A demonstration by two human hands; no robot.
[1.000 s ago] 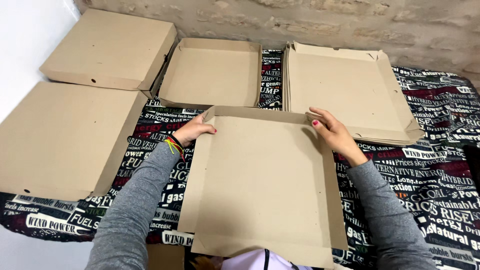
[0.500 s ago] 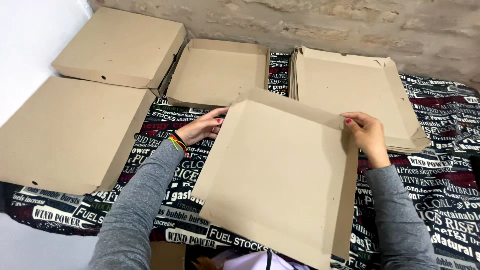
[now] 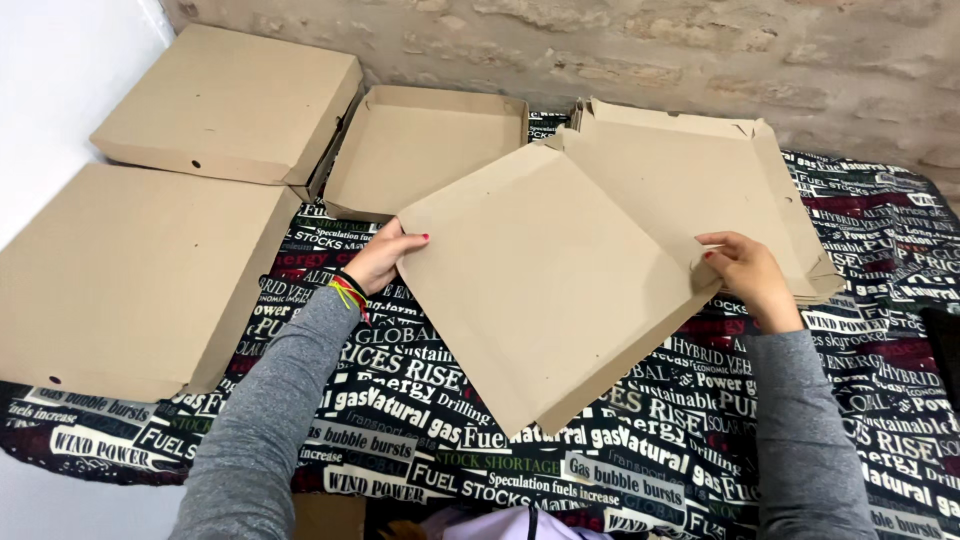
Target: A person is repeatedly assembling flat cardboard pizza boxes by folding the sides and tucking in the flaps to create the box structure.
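Observation:
I hold a flat brown cardboard box piece over the table, turned so one corner points toward me. My left hand grips its left corner, with coloured bands on the wrist. My right hand grips its right edge. Behind it lies a stack of unfolded cardboard blanks with raised flaps, partly hidden by the held piece.
An open shallow cardboard tray stands at the back centre. Two closed flat boxes lie at the left, one at the back and one nearer. A black cloth with printed lettering covers the table. A rough stone wall runs behind.
The cardboard piece has been lifted and rotated clockwise, from square-on to corner-toward-me. Both hands moved with it, the right hand further right.

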